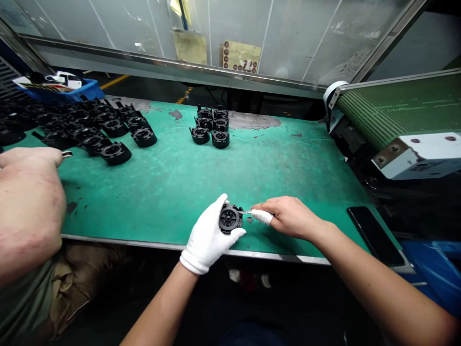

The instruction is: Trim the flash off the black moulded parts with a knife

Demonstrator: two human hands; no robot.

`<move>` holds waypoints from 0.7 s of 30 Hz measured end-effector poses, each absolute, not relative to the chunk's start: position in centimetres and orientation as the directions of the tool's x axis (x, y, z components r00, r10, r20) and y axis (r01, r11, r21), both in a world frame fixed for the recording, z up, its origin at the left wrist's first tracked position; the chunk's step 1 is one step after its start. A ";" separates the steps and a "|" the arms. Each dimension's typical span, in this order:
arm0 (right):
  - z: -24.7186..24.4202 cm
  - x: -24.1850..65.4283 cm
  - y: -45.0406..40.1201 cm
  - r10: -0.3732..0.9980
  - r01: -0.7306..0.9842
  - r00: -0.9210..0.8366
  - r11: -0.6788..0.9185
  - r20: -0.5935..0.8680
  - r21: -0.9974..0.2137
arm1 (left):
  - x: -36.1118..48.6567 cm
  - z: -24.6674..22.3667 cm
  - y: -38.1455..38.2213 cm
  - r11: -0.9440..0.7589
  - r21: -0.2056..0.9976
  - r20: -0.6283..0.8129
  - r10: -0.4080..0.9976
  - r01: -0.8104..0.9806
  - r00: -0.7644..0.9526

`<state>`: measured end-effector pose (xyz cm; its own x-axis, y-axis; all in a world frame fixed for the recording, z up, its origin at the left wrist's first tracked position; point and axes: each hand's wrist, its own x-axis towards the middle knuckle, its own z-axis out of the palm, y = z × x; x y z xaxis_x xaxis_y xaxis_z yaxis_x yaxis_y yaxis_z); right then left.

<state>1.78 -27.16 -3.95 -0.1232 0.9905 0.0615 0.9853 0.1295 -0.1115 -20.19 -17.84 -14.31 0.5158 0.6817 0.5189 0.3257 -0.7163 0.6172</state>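
My left hand (209,238), in a white glove, holds a round black part (229,218) just above the front edge of the green table, its wheel-like face turned up. From the right, my right hand (290,216) grips a small metal tool (246,212), whose tip reaches the upper right rim of the part. White wrapping covers one finger of that hand; the rest of it is bare. Several similar black parts (220,138) stand in two short rows farther back on the table.
Many black housings (115,153) crowd the back left, near a blue basket (86,92). A co-worker's arm (30,206) reaches in at left. A phone (374,235) lies at right, below a green conveyor (403,103). The green table (158,187) has a metal front edge.
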 end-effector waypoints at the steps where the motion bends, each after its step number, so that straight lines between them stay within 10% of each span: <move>1: -3.8 1.7 -26.9 0.991 0.989 -0.126 0.129 0.043 -0.072 | -20.2 -14.3 -17.9 -0.718 0.616 0.522 0.681 0.324 0.514; 12: -2.0 8.2 -27.1 0.940 0.950 0.305 -0.312 0.149 0.025 | -20.9 -12.9 -17.5 -0.659 0.697 0.416 0.692 0.282 0.590; 17: -5.1 5.1 -30.9 0.983 0.980 0.126 -0.103 0.132 -0.170 | -23.4 -10.9 -16.6 -0.648 0.751 0.236 0.443 0.127 0.865; 21: -7.8 1.1 -33.2 0.990 0.956 0.035 0.008 0.138 -0.293 | -23.4 -11.2 -17.6 -0.597 0.794 0.264 0.507 0.113 0.820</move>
